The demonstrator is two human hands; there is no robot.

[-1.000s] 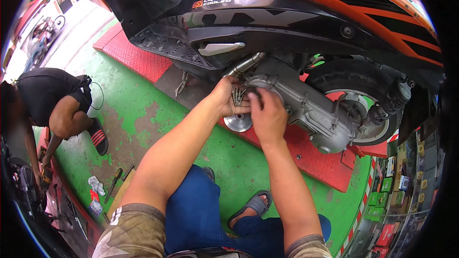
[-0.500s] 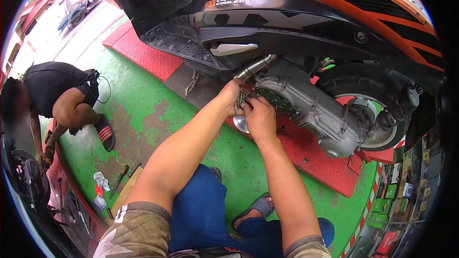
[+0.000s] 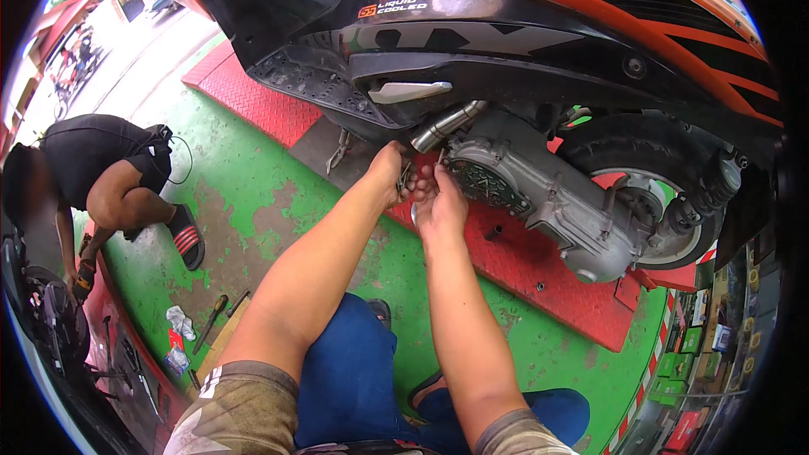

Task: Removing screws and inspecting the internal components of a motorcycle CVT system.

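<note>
My left hand [image 3: 389,175] is closed around several thin metal bolts [image 3: 404,175], whose shafts show between its fingers. Close beside it, my right hand [image 3: 442,206] is turned palm up with curled fingers. A slim bolt [image 3: 441,157] sticks up at its thumb and appears pinched there. Both hands are just left of the scooter's grey engine casing [image 3: 556,194], next to its round dark grille [image 3: 484,181]. Above them ends a shiny metal pipe [image 3: 447,125]. A silvery round object [image 3: 414,212] is mostly hidden behind my right hand.
The orange and black scooter [image 3: 472,67] stands over a red metal platform [image 3: 581,295]. A person in black [image 3: 101,160] crouches at left. A screwdriver [image 3: 211,320] lies on the green floor near my left arm. Boxes [image 3: 674,366] fill a display at far right.
My right hand has rolled palm up and shifted left, its fingers no longer picking at the bolts from above. My left hand has moved slightly left, still holding its bolts.
</note>
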